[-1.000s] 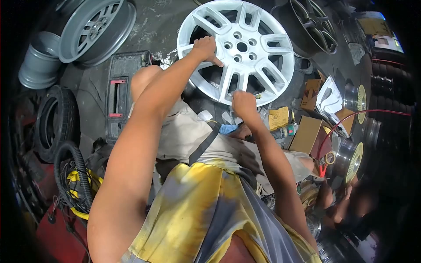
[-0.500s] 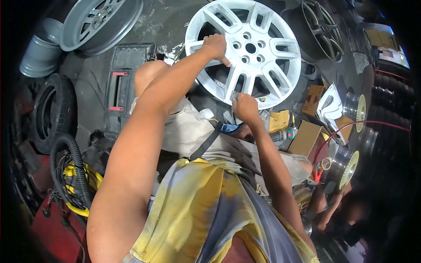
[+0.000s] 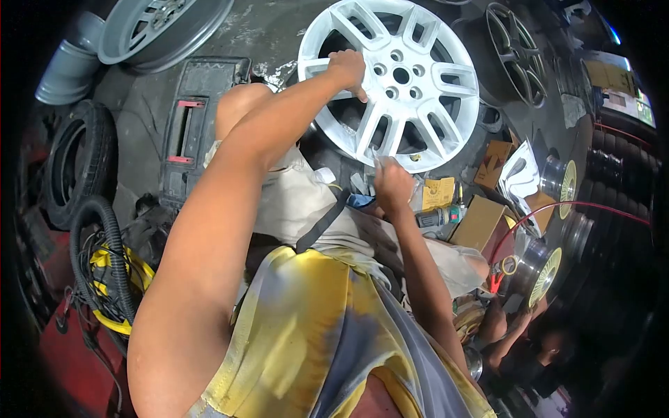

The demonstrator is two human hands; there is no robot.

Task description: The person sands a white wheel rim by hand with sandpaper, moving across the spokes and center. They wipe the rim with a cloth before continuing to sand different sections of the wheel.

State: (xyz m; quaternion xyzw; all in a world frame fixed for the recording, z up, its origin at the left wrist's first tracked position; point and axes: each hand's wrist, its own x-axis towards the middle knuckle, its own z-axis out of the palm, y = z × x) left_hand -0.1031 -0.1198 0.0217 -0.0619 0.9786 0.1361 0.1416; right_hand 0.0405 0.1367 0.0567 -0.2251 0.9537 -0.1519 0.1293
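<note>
A white-coated alloy wheel rim (image 3: 426, 89) with paired spokes lies face up in front of my knees. My left hand (image 3: 346, 72) grips a spoke on its left side, fingers curled over it and thumb pointing down the face. Close by the rim's lower edge, my right hand (image 3: 394, 185) is closed on a thin greyish piece (image 3: 378, 159), slightly blurred, whose tip overlaps the lip in this view. I cannot tell what material that piece is.
A black toolbox (image 3: 198, 129) and a tyre (image 3: 82, 164) lie on the left. To the right are a power tool (image 3: 440, 216), cardboard boxes (image 3: 482, 223), a red hose (image 3: 578, 203) and another rim (image 3: 516, 56). A person (image 3: 536, 359) sits at lower right.
My right hand has drawn back slightly toward me from the rim's lower edge, with the greyish piece still in it. My left hand keeps its hold on the spoke. The view has shifted slightly.
</note>
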